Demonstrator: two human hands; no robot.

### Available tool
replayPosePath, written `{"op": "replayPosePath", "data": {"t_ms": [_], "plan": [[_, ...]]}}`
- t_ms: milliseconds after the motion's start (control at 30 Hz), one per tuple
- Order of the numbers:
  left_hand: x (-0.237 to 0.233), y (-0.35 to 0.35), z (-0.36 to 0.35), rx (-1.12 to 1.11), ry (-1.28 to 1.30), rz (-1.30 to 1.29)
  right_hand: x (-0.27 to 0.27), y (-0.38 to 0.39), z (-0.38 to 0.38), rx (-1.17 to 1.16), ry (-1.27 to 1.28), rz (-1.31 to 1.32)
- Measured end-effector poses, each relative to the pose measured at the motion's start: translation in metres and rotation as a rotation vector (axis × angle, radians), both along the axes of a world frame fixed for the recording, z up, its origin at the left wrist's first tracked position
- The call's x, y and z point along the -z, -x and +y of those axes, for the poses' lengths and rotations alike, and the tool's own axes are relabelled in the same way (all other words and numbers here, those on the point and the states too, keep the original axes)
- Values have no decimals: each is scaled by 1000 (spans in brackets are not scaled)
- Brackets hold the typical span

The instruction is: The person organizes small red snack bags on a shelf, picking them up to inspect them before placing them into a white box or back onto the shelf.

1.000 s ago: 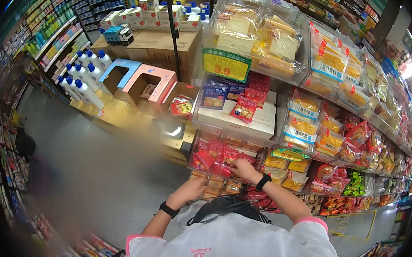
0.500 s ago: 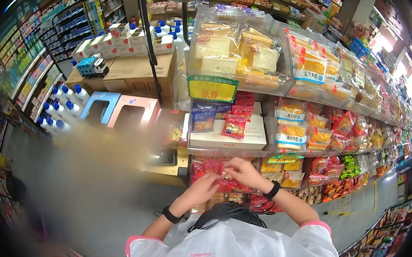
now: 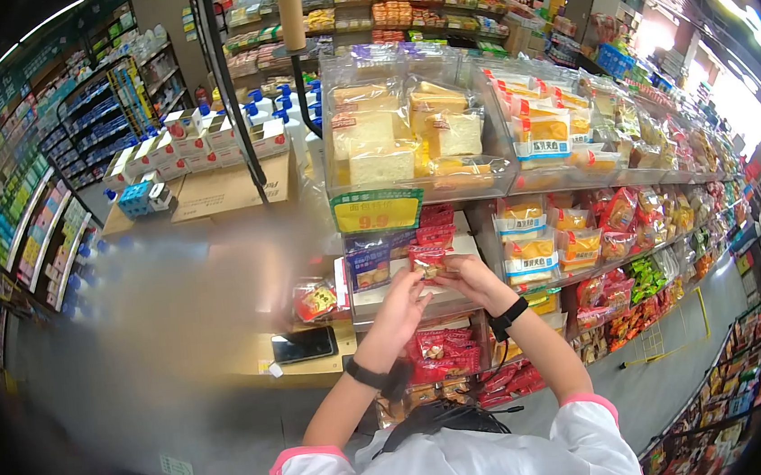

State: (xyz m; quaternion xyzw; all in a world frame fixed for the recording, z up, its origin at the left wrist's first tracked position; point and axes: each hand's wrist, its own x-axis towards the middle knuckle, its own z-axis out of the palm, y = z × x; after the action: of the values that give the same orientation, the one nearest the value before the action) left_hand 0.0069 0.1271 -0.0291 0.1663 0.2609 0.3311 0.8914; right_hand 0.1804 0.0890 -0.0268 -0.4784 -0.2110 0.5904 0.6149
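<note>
A small red snack packet [image 3: 427,258] is at my fingertips above the middle shelf. My left hand [image 3: 398,311] pinches its lower left edge, other fingers slightly curled. From the right, my right hand [image 3: 475,282] grips its lower right side with bent fingers. Behind it, another red packet [image 3: 435,217] lies on a white box [image 3: 460,301], partly covered by my hands. Blue snack packets [image 3: 370,265] lie to the left on the same box. Below my hands, several red packets [image 3: 443,356] fill the lower shelf.
Bagged bread [image 3: 380,161] stands in a clear bin above, with a yellow price sign [image 3: 378,210] on its front. Packaged cakes [image 3: 530,256] sit to the right. A phone [image 3: 305,344] lies on a wooden ledge at left. A blur covers the lower left.
Both hands have risen from the lower shelf's red packets to the middle shelf, at a red packet in front of the white box. The view has shifted, bringing the phone more fully into sight.
</note>
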Motion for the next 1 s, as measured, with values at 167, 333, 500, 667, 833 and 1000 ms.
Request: {"op": "replayPosePath", "data": {"t_ms": [167,333,500,667,833,1000], "plan": [[5,-17,18,105,31,107,0,1,-1,34,39,-37],[13,-13,22,190,-42,44,-11,13,-16,95,48,-156],[11,-21,27,258,41,55,3,0,-23,173,34,-590],[4,-39,38,276,52,72,-17,-13,-4,108,71,-1168],[-4,-58,46,224,58,18,-31,-13,27,-45,-13,-1545],[12,-70,63,180,91,-5,-21,-12,51,-76,153,-1996]]}}
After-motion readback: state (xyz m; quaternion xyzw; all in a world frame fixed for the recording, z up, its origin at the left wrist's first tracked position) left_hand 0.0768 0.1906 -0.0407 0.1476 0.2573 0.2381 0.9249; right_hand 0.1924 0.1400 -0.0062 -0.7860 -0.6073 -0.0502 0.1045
